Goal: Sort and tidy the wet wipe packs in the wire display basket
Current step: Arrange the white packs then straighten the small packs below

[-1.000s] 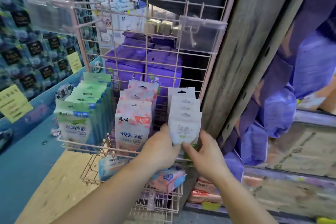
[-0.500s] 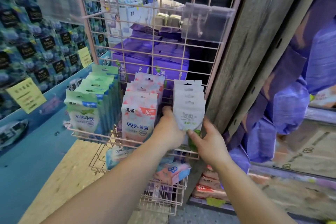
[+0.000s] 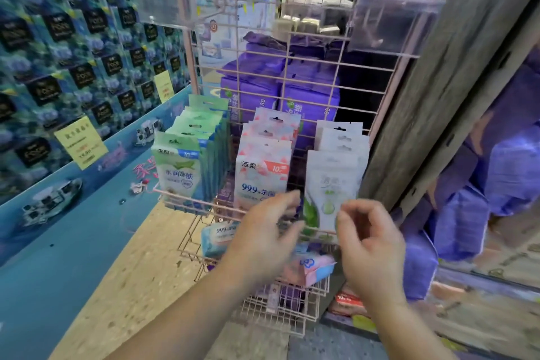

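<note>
2 bare forearms, no sleeves; left grip [image 3: 264,235], right grip [image 3: 369,245] ungloved.

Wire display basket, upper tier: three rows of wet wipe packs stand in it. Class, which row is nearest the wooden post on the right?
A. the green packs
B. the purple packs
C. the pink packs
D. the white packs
D: the white packs stand at the right end, next to the wooden post; the pink packs are in the middle and the green packs on the left.

Both forearms raised side by side, left hand [image 3: 264,235] and right hand [image 3: 369,245] loosely curled, empty.
</note>
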The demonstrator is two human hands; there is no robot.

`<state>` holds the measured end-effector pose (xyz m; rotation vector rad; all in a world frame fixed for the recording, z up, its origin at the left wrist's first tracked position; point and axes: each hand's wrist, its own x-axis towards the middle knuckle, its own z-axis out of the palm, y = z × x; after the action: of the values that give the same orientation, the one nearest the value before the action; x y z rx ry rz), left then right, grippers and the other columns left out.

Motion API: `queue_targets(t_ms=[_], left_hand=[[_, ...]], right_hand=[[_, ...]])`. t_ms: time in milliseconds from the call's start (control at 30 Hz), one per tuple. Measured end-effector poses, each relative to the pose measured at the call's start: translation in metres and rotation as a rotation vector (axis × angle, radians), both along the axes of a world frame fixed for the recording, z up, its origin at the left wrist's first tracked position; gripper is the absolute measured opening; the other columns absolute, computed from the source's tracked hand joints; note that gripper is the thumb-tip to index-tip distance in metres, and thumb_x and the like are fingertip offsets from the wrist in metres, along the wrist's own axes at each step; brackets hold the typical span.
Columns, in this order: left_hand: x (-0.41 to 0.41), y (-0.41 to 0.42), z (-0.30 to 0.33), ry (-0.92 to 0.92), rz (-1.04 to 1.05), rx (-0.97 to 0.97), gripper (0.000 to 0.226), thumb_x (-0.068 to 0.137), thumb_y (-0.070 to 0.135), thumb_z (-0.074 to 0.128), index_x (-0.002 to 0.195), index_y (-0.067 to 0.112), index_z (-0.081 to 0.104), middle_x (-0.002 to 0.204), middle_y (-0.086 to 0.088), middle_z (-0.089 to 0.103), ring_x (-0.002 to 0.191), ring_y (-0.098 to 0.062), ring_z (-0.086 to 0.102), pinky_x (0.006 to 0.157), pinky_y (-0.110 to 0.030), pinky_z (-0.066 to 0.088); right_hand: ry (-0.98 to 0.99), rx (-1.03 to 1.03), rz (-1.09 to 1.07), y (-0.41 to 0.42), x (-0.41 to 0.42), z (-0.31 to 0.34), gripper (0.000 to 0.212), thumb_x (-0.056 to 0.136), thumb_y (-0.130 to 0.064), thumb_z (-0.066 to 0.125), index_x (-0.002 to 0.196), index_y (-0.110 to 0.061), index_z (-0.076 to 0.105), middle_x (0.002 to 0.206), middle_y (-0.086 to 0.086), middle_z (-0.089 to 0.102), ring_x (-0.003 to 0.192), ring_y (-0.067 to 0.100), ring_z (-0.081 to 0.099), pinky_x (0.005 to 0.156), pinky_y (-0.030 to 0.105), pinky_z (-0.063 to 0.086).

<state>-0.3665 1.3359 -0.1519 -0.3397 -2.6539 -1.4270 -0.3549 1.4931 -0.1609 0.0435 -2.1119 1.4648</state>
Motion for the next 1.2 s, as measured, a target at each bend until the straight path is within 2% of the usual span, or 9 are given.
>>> queue_targets(t_ms=[100,200,300,500,700,767,1000,1100,1200], left_hand=[[0.012,-0.055,-0.027,-0.097,-0.042,-0.025,0.018,0.082,0.028,0.063,0.088,0.044,0.066,0.090,0.015,0.070,0.086,0.000,0.064,0.082,-0.028,0.054],[0.004,-0.108,-0.066,-0.232,-0.056,-0.147,0.017,0.081,0.029,0.066,0.079,0.046,0.066,0.084,0.021,0.070,0.082,0.000,0.065,0.078,-0.026,0.053],[-0.018,-0.146,-0.100,-0.297,-0.039,-0.249,0.017,0.083,0.021,0.069,0.090,0.036,0.070,0.089,0.014,0.069,0.089,-0.010,0.064,0.078,-0.025,0.049],[-0.062,-0.172,-0.120,-0.273,-0.178,-0.320,0.032,0.084,0.023,0.068,0.116,0.020,0.066,0.117,0.005,0.064,0.108,-0.015,0.060,0.088,-0.022,0.044],[-0.089,-0.152,-0.158,-0.147,-0.097,-0.417,0.054,0.068,0.039,0.074,0.118,0.024,0.064,0.127,-0.001,0.061,0.121,-0.024,0.053,0.100,-0.025,0.040],[-0.100,-0.138,-0.178,-0.183,-0.023,-0.508,0.080,0.059,0.064,0.071,0.128,0.025,0.055,0.133,-0.001,0.057,0.126,-0.024,0.049,0.106,-0.027,0.039],[-0.115,-0.131,-0.194,-0.366,0.005,-0.692,0.109,0.049,0.071,0.072,0.140,0.022,0.035,0.136,-0.004,0.048,0.121,-0.026,0.054,0.102,-0.034,0.046],[-0.115,-0.138,-0.191,-0.282,0.063,-0.667,0.098,0.039,0.079,0.065,0.120,0.024,0.050,0.118,-0.002,0.057,0.108,-0.023,0.058,0.093,-0.032,0.050],[-0.113,-0.143,-0.187,-0.256,0.105,-0.539,0.084,0.042,0.068,0.074,0.111,0.026,0.052,0.108,0.000,0.056,0.100,-0.021,0.056,0.087,-0.029,0.050]], right_hand=[[-0.148,0.085,0.201,-0.033,0.019,-0.024,0.005,0.076,-0.031,0.061,0.072,-0.032,0.060,0.069,-0.019,0.064,0.058,-0.001,0.055,0.057,0.011,0.042],[-0.461,0.203,0.303,-0.064,0.018,-0.066,0.017,0.081,-0.022,0.065,0.070,-0.035,0.061,0.064,-0.022,0.063,0.060,-0.001,0.056,0.062,0.017,0.044],[-0.613,0.245,0.273,-0.096,0.010,-0.108,0.009,0.072,-0.040,0.059,0.072,-0.048,0.062,0.063,-0.022,0.064,0.063,0.001,0.058,0.067,0.028,0.050],[-0.683,0.207,-0.036,-0.151,0.005,-0.119,0.014,0.084,-0.017,0.063,0.075,-0.027,0.066,0.068,-0.010,0.065,0.064,-0.002,0.058,0.056,0.007,0.038],[-0.670,0.322,-0.176,-0.114,-0.008,-0.120,0.013,0.084,-0.016,0.059,0.088,-0.023,0.069,0.077,-0.008,0.067,0.079,0.017,0.064,0.069,0.026,0.047],[-0.634,0.410,-0.171,-0.093,-0.010,-0.125,0.014,0.084,-0.017,0.059,0.087,-0.027,0.068,0.073,-0.012,0.064,0.076,0.016,0.064,0.069,0.028,0.049],[-0.525,0.413,0.017,-0.095,-0.008,-0.137,0.019,0.082,-0.020,0.064,0.072,-0.035,0.058,0.068,-0.015,0.065,0.067,0.002,0.061,0.064,0.023,0.047],[-0.542,0.433,-0.041,-0.108,-0.022,-0.137,0.014,0.084,-0.030,0.063,0.098,-0.031,0.063,0.088,-0.012,0.068,0.088,0.016,0.066,0.069,0.023,0.042],[-0.685,0.579,-0.070,-0.124,-0.038,-0.141,0.055,0.081,-0.052,0.060,0.128,-0.027,0.044,0.122,0.002,0.059,0.107,0.026,0.062,0.077,0.029,0.044]])
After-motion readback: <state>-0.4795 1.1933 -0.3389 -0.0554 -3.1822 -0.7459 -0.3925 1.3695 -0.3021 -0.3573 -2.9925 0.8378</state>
